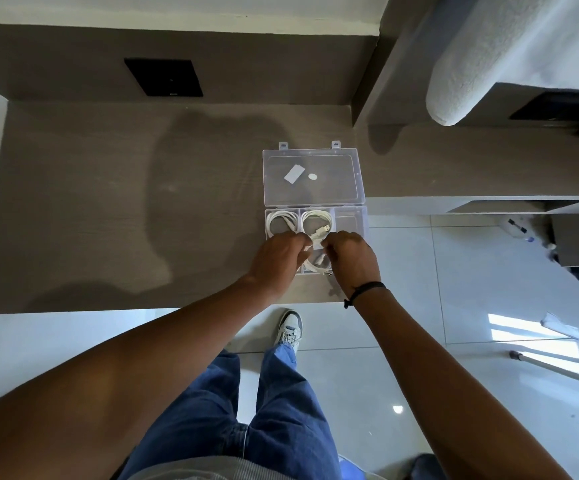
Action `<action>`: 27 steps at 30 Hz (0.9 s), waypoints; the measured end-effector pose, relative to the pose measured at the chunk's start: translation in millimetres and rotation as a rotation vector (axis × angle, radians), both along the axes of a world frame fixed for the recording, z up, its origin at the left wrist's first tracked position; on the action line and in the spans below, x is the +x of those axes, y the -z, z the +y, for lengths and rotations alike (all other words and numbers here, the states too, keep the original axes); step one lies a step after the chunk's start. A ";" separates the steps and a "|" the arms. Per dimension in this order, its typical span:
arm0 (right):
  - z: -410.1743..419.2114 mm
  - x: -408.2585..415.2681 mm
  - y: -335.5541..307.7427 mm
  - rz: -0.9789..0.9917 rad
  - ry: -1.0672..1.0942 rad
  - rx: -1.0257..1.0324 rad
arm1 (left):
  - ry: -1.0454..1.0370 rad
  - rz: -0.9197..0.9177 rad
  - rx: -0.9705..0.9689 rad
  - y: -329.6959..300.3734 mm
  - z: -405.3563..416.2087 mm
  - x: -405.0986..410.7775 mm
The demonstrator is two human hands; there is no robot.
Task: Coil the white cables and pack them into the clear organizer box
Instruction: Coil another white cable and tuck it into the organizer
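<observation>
Sitting near counter (108,202) front edge: clear organizer box (350,216), lid open. Left hand (277,258), right hand (348,259) pinching white cable (317,263) over near compartment; grip partly hidden. Two coils in far compartments.

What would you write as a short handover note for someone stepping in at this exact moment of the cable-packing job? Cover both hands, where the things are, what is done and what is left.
Left hand and right hand: both over the near row of the clear organizer box, pinching a white cable into the near middle compartment.
Box: at the desk edge, lid open flat behind it.
Done: one coiled cable in the far left compartment, another in the far middle.
Left: seat this cable, let go, close the lid. The far right compartment looks empty; the near left one is hidden by the left hand.
</observation>
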State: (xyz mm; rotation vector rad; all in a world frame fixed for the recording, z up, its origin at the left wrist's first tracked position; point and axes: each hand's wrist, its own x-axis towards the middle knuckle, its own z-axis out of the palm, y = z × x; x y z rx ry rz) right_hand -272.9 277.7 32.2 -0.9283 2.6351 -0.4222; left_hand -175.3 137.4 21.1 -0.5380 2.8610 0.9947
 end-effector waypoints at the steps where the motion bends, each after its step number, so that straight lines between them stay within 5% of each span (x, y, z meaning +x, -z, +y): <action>1: -0.5 1.6 -0.4 0.005 0.001 0.017 | 0.009 -0.027 -0.017 -0.3 1.2 -0.6; 6: 4.2 -4.6 -5.4 -0.036 -0.090 0.038 | 0.074 -0.109 -0.150 -2.5 1.0 -8.1; 11: 22.5 -23.0 -19.9 -0.291 -0.202 0.060 | 0.152 -0.148 -0.211 -4.3 -4.5 -7.5; 27: -1.7 -8.2 -9.1 -0.104 -0.194 0.340 | 0.168 -0.199 -0.317 -7.5 5.5 -9.2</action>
